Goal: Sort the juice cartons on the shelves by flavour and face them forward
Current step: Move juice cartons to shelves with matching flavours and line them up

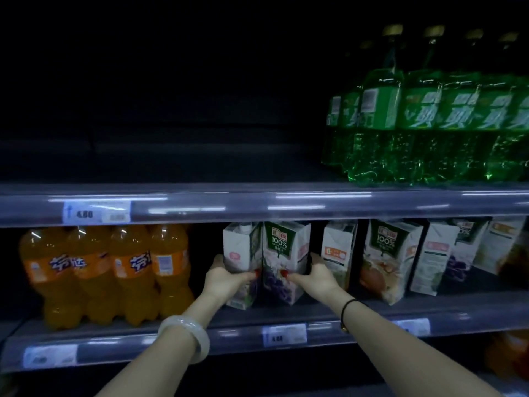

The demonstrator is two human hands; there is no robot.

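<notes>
left hand (226, 277) wraps left grape carton (242, 253), right hand (313, 275) wraps right grape carton (286, 253), both touching at lower shelf (236, 336) front; risk: uneven squeeze tilts one off the lip.

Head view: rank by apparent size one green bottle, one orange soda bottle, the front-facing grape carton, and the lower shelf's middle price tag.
1. green bottle, tallest.
2-3. orange soda bottle and grape carton look alike; left unranked.
4. price tag, clearly smallest.

Dim-lit store shelves (372, 202) w/ price tags (96, 212) on front.
</notes>
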